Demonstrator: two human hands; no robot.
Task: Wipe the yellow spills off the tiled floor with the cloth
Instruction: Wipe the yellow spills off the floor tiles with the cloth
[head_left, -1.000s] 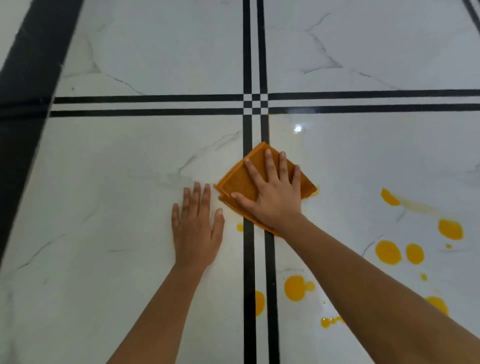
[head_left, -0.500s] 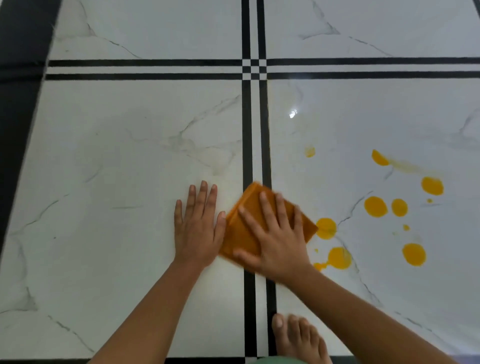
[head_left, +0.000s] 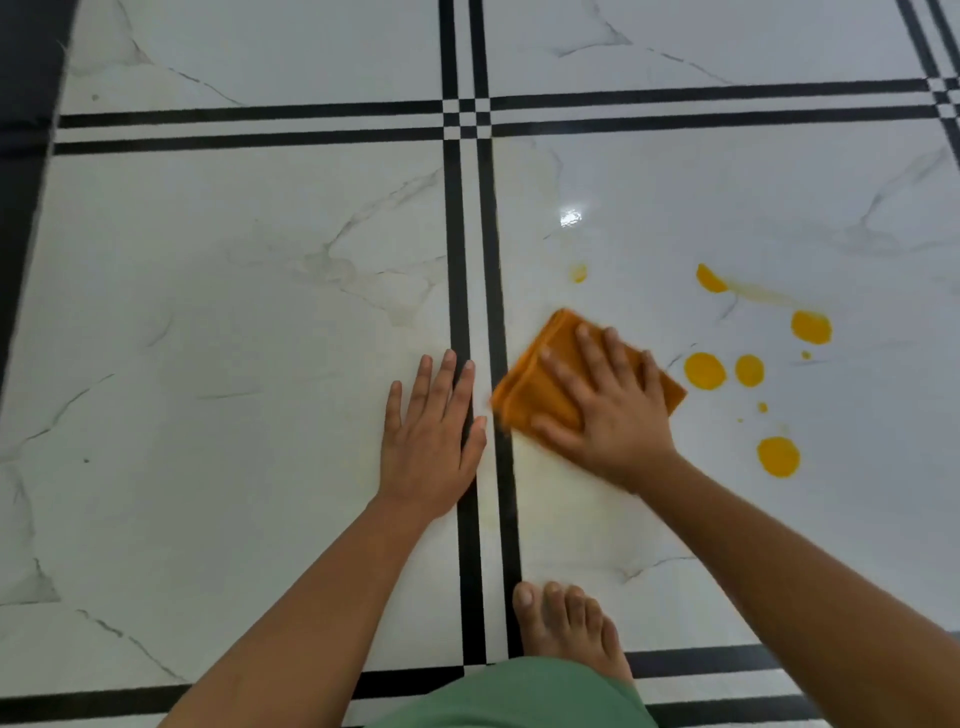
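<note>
A folded orange cloth (head_left: 540, 374) lies on the white marble tile floor (head_left: 234, 322), just right of the double black line. My right hand (head_left: 605, 410) presses flat on the cloth, fingers spread over it. My left hand (head_left: 431, 431) rests flat on the floor beside it, fingers apart, holding nothing. Several yellow spills sit to the right of the cloth: a round drop (head_left: 704, 370) closest to it, another (head_left: 749, 370) beside that, a larger one (head_left: 777, 456) below, one (head_left: 811, 327) farther right, a smeared streak (head_left: 711, 279) above and a faint spot (head_left: 578, 272) beyond the cloth.
My bare foot (head_left: 569, 631) stands on the tile near the bottom edge, next to green clothing (head_left: 524, 696). Black double lines (head_left: 470, 260) cross the floor. A dark strip (head_left: 21, 156) borders the left side. A faint yellowish film (head_left: 540, 499) marks the tile below the cloth.
My right hand has slid the cloth to the right across the black lines, over the two spills that lay beside it. The left hand has stayed planted.
</note>
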